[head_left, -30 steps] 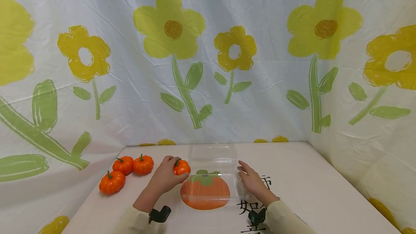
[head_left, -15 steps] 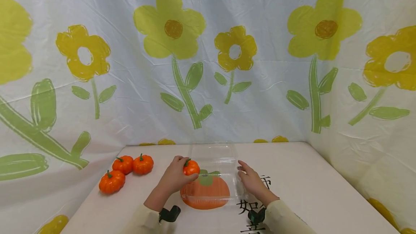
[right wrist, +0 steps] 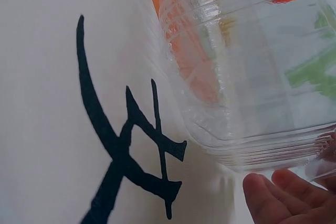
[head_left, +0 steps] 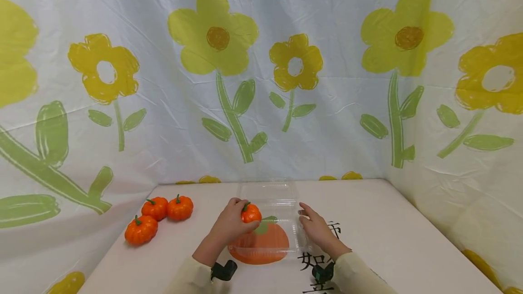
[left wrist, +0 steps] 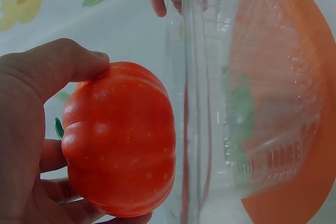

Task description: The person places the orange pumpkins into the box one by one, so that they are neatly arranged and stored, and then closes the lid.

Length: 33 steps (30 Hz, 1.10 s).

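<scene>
My left hand grips a small orange pumpkin with a green stem, thumb on one side and fingers curled on the other. In the left wrist view the pumpkin is beside the rim of a clear plastic clamshell container. The head view shows it over the left part of the container, whose lid is flipped back toward the wall. At the container's right side is my right hand, its fingers loosely extended. In the right wrist view these fingers are right at the ribbed plastic wall.
Three more orange pumpkins sit grouped at the left of the white table. A printed persimmon picture on the tablecloth lies under the container, with black printed characters to its right. A flower-patterned curtain surrounds the table.
My left hand has carried the pumpkin rightward, from beside the container to over its left part. My right hand has stayed at the container's right side.
</scene>
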Each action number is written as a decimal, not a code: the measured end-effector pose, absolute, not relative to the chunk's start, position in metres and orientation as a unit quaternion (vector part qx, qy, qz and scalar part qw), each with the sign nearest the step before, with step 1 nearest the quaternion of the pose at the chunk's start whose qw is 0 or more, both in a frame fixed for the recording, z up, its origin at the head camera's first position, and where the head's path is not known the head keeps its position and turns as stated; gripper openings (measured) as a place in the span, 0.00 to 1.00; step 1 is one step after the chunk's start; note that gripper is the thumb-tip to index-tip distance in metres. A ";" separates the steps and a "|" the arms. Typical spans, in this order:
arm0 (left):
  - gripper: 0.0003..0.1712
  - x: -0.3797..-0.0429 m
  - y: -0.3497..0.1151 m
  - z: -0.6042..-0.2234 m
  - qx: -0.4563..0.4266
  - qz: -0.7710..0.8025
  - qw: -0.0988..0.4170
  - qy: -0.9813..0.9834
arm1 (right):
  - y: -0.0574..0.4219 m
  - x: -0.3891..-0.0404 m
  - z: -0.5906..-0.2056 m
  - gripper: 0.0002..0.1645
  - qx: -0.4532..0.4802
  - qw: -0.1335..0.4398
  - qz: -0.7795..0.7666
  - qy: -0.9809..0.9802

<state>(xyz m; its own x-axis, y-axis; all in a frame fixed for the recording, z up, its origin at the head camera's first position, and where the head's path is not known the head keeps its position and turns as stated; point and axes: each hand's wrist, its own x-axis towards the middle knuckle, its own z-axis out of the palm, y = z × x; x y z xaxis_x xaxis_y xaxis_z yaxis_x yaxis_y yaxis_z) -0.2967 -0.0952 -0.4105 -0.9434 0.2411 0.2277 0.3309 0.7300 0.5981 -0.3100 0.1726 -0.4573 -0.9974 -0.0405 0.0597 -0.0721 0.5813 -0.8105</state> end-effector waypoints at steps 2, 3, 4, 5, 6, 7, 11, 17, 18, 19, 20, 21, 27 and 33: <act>0.38 -0.297 -0.093 -0.412 -0.160 -0.334 0.066 -0.927 | 0.172 -0.309 -0.457 0.31 0.030 0.016 0.458 -0.888; 0.38 -0.298 -0.093 -0.413 -0.162 -0.335 0.065 -0.926 | 0.172 -0.309 -0.457 0.31 0.030 0.015 0.459 -0.888; 0.38 -0.298 -0.091 -0.414 -0.165 -0.336 0.064 -0.925 | 0.172 -0.309 -0.457 0.31 0.028 0.015 0.460 -0.887; 0.38 -0.298 -0.090 -0.414 -0.168 -0.337 0.064 -0.924 | 0.172 -0.308 -0.457 0.31 0.027 0.014 0.461 -0.887; 0.38 -0.297 -0.089 -0.414 -0.171 -0.340 0.063 -0.923 | 0.172 -0.308 -0.456 0.31 0.026 0.012 0.462 -0.886; 0.38 -0.297 -0.087 -0.415 -0.172 -0.342 0.061 -0.922 | 0.172 -0.307 -0.456 0.31 0.025 0.011 0.464 -0.885; 0.38 -0.296 -0.081 -0.418 -0.174 -0.347 0.047 -0.920 | 0.171 -0.307 -0.457 0.30 0.024 0.009 0.466 -0.884; 0.37 -0.295 -0.070 -0.422 -0.168 -0.344 0.032 -0.923 | 0.172 -0.308 -0.458 0.31 0.032 0.013 0.471 -0.881; 0.37 -0.294 -0.068 -0.422 -0.168 -0.345 0.028 -0.923 | 0.173 -0.308 -0.458 0.31 0.033 0.012 0.474 -0.880; 0.37 -0.294 -0.066 -0.423 -0.168 -0.347 0.025 -0.922 | 0.174 -0.308 -0.459 0.32 0.036 0.013 0.474 -0.880; 0.37 -0.293 -0.064 -0.423 -0.169 -0.347 0.023 -0.922 | 0.174 -0.309 -0.459 0.32 0.036 0.012 0.476 -0.879; 0.37 -0.292 -0.062 -0.424 -0.171 -0.346 0.021 -0.922 | 0.175 -0.308 -0.459 0.32 0.035 0.011 0.478 -0.878; 0.38 -0.291 -0.053 -0.426 -0.175 -0.332 0.015 -0.927 | 0.175 -0.307 -0.461 0.32 0.037 0.007 0.482 -0.875; 0.38 -0.289 -0.046 -0.421 -0.176 -0.293 0.018 -0.940 | 0.175 -0.307 -0.458 0.33 0.042 0.011 0.485 -0.874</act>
<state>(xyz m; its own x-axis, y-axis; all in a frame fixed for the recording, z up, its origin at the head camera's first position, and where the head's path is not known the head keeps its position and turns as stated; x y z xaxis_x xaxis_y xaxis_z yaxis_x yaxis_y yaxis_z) -0.2887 -0.0456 -0.4213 -0.9375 0.3198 0.1370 0.3410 0.7665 0.5442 -0.3071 0.1746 -0.4581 -0.9962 -0.0636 0.0598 -0.0844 0.5265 -0.8460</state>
